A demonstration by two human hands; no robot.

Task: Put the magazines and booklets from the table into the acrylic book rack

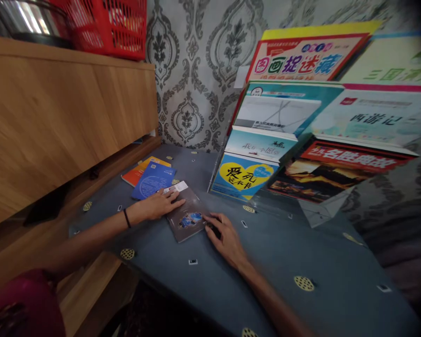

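A thin grey-brown book [192, 202] with a blue picture and a white label strip lies at a slant on the dark tabletop. My left hand [157, 205] rests flat across its upper left part, fingers stretched out and spread. At the book's right edge is my right hand [228, 241], its fingers bent and the tips of thumb and index finger close together on the edge. Under the fingers of my left hand, a blue book [154, 180] partly covers an orange and yellow book [139, 171].
A clear display rack holding several books [245, 178] stands at the back right. To the left is a wooden cabinet [70, 103], with a red plastic basket [110, 28] and a metal pot [35, 21] on top. Patterned wallpaper [189, 117] covers the wall behind.
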